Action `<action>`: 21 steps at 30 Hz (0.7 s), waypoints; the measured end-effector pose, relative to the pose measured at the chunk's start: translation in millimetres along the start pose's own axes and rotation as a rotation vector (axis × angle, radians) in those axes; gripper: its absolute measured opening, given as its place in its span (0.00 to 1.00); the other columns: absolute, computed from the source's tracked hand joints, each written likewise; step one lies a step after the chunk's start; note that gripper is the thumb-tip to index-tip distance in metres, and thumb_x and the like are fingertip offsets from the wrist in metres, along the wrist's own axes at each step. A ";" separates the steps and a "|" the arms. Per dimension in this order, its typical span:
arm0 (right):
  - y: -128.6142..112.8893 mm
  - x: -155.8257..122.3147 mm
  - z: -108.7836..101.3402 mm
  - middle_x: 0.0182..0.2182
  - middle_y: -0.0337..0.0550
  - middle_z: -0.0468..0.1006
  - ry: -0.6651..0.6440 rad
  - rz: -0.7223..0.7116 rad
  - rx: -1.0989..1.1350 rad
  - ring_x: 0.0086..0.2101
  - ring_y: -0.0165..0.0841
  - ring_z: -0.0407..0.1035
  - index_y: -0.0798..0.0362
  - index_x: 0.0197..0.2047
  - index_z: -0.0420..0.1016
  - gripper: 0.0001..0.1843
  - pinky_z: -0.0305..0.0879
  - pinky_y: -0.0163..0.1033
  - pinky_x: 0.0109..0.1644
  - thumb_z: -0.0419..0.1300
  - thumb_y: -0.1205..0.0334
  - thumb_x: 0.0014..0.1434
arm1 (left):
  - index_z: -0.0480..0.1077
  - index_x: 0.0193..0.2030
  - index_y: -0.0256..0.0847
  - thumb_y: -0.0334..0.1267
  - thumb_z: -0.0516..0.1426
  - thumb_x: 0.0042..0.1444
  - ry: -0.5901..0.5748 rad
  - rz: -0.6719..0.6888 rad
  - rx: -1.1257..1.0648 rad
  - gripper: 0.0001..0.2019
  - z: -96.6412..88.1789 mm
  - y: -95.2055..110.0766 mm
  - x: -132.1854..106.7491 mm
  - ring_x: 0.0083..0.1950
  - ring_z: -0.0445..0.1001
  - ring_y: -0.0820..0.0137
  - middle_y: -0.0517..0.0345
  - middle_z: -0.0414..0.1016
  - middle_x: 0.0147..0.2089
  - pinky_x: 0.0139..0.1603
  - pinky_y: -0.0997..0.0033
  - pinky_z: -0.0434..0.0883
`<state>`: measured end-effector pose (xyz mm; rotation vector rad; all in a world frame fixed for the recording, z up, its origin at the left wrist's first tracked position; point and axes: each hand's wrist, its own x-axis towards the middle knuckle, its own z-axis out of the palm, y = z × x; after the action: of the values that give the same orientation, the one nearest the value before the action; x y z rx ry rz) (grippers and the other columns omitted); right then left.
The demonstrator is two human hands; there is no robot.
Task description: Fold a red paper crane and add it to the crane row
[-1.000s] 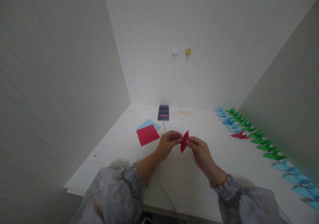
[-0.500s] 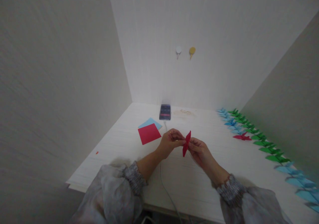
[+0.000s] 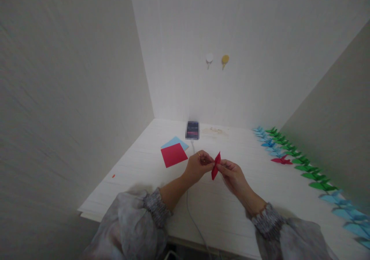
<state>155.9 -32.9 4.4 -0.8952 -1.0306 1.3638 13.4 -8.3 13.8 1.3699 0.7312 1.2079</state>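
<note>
Steeply aslant, folded red paper [image 3: 215, 168], top rightward

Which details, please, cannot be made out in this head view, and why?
In the head view:
Phone text: pixelated.
Red folded paper where pinched: covered by fingers.
Light blue paper: partly under the red sheet.
Cable end: cut off by the bottom edge.
Nearest light blue folded bird: cut off by the right edge.

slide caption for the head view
Left hand and right hand hold a folded red paper over a white table with rows of paper birds.
</note>
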 end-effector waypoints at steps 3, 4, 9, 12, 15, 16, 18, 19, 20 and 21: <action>0.5 0.4 -1.2 0.25 0.39 0.76 0.037 -0.031 -0.075 0.28 0.31 0.68 0.52 0.27 0.75 0.07 0.62 0.38 0.37 0.64 0.60 0.41 | 0.64 0.28 0.36 0.35 0.60 0.40 0.006 -0.035 0.031 0.09 -1.3 -3.2 0.9 0.29 0.68 0.75 0.58 0.70 0.28 0.32 0.74 0.67; 0.5 0.2 -1.4 0.24 0.39 0.76 0.048 -0.037 -0.104 0.27 0.31 0.68 0.52 0.27 0.75 0.08 0.62 0.37 0.36 0.64 0.59 0.41 | 0.65 0.28 0.36 0.35 0.60 0.40 0.008 -0.045 0.033 0.09 -1.6 -4.1 1.1 0.29 0.68 0.75 0.58 0.70 0.27 0.32 0.74 0.67; -0.7 -2.2 -1.0 0.24 0.38 0.76 0.093 -0.060 -0.250 0.25 0.31 0.67 0.52 0.26 0.74 0.08 0.62 0.36 0.32 0.64 0.57 0.41 | 0.65 0.28 0.36 0.34 0.60 0.39 0.014 -0.074 -0.018 0.09 -1.7 -5.6 0.6 0.28 0.69 0.75 0.60 0.70 0.26 0.33 0.73 0.66; -0.9 -3.1 -0.7 0.24 0.39 0.75 0.105 -0.088 -0.300 0.25 0.31 0.67 0.52 0.26 0.73 0.09 0.62 0.37 0.32 0.63 0.56 0.42 | 0.66 0.27 0.36 0.33 0.60 0.39 0.018 -0.093 -0.086 0.08 -0.2 -4.7 -0.3 0.28 0.69 0.75 0.60 0.70 0.25 0.33 0.72 0.66; -0.1 -2.9 -0.5 0.23 0.38 0.75 0.111 -0.118 -0.350 0.25 0.31 0.67 0.52 0.26 0.73 0.09 0.61 0.37 0.32 0.63 0.56 0.42 | 0.66 0.27 0.36 0.31 0.60 0.38 0.025 -0.116 -0.134 0.07 1.3 -2.8 -1.2 0.29 0.69 0.74 0.60 0.71 0.26 0.34 0.71 0.67; 0.4 -2.8 -0.4 0.23 0.38 0.75 0.116 -0.123 -0.365 0.25 0.31 0.67 0.51 0.25 0.73 0.09 0.61 0.37 0.32 0.63 0.56 0.42 | 0.67 0.28 0.35 0.31 0.59 0.38 0.025 -0.121 -0.138 0.07 1.6 -1.9 -1.5 0.29 0.70 0.74 0.60 0.71 0.26 0.35 0.71 0.67; 1.6 -2.9 0.1 0.23 0.38 0.74 0.121 -0.128 -0.393 0.25 0.30 0.66 0.52 0.25 0.73 0.08 0.61 0.36 0.32 0.63 0.56 0.42 | 0.68 0.28 0.35 0.30 0.58 0.40 0.015 -0.127 -0.136 0.06 2.2 0.6 -2.4 0.30 0.70 0.73 0.59 0.72 0.27 0.35 0.71 0.67; 2.1 -3.1 0.5 0.23 0.38 0.74 0.119 -0.131 -0.404 0.25 0.30 0.66 0.52 0.25 0.73 0.08 0.60 0.36 0.31 0.63 0.57 0.42 | 0.69 0.29 0.35 0.31 0.57 0.41 0.014 -0.129 -0.135 0.05 2.3 2.0 -2.9 0.30 0.70 0.73 0.58 0.73 0.27 0.36 0.71 0.67; 2.5 -3.5 1.0 0.23 0.38 0.74 0.118 -0.134 -0.413 0.25 0.30 0.66 0.52 0.25 0.72 0.08 0.60 0.36 0.31 0.63 0.57 0.42 | 0.69 0.29 0.35 0.31 0.57 0.42 0.015 -0.131 -0.134 0.05 2.4 3.5 -3.4 0.30 0.70 0.73 0.58 0.73 0.27 0.36 0.70 0.67; 2.7 -3.9 1.4 0.23 0.38 0.74 0.117 -0.137 -0.417 0.25 0.30 0.66 0.52 0.25 0.72 0.08 0.60 0.36 0.31 0.63 0.58 0.42 | 0.70 0.29 0.35 0.32 0.56 0.42 0.021 -0.135 -0.136 0.05 2.4 4.7 -3.8 0.30 0.70 0.73 0.58 0.73 0.27 0.36 0.70 0.67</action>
<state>153.9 -36.8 2.1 -1.1714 -1.2848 0.9854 13.5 -13.6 17.7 1.1791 0.7312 1.1458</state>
